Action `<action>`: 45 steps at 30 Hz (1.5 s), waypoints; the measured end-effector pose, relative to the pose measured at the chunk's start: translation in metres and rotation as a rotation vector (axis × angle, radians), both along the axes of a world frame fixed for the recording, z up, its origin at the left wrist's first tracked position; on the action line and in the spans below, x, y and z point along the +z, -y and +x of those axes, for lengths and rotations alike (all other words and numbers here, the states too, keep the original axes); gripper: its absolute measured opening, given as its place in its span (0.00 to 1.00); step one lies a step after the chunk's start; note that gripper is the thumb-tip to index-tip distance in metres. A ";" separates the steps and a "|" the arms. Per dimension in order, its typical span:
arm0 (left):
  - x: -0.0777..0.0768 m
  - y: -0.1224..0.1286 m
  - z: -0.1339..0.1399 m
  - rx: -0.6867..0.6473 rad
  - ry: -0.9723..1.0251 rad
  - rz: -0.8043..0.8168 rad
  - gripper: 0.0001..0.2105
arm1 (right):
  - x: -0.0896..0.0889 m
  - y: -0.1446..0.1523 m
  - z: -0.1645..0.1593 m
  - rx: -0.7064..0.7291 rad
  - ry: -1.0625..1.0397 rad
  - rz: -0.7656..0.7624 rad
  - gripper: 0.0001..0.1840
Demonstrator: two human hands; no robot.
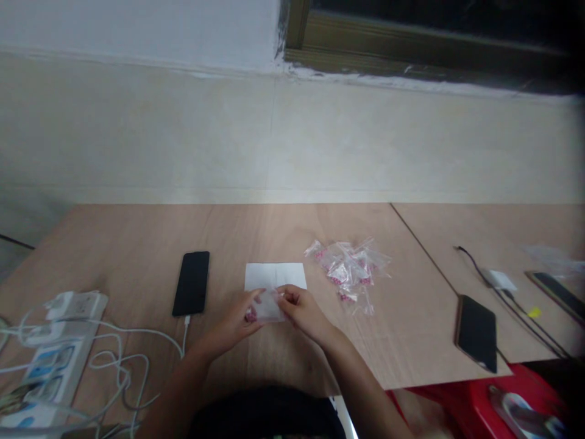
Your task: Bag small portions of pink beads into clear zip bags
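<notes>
Between my two hands is a small clear plastic bag [270, 308], with some pink bits showing at its left end. My left hand [237, 318] grips the bag's left side, thumb below and fingers above. At the bag's right side, the fingers of my right hand [298, 306] are pinched on its edge. A white sheet of paper [275, 274] lies flat on the table just beyond the bag, partly covered by my hands. To the right is a loose pile of clear plastic bags [350, 268] holding small pink pieces.
A black phone [191, 284] with a white charging cable lies left of my hands. Farther left are a power strip [68, 356] and tangled white cables. On the right are another phone [476, 333], a white charger [501, 281] and a red stool [498, 402]. A wall [274, 140] backs the table.
</notes>
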State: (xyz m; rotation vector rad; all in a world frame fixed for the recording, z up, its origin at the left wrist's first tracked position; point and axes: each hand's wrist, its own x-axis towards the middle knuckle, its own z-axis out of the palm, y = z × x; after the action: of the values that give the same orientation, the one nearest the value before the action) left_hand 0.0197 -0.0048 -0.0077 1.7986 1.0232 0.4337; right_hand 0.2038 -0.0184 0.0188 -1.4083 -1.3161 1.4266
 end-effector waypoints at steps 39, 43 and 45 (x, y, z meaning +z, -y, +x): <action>-0.011 -0.027 -0.014 0.269 0.259 -0.341 0.22 | -0.093 -0.016 -0.005 -0.218 0.349 0.098 0.12; -0.003 -0.028 -0.010 0.250 0.248 -0.297 0.19 | -0.090 -0.017 -0.007 -0.235 0.380 0.104 0.13; 0.000 -0.028 -0.009 0.253 0.251 -0.261 0.18 | -0.089 -0.017 -0.007 -0.241 0.378 0.092 0.13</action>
State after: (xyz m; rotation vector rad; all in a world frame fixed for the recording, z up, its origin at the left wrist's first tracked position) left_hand 0.0109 0.0236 -0.0073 1.3519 1.0780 0.6329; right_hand 0.1967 -0.0018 -0.0697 -1.7650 -1.3625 0.9599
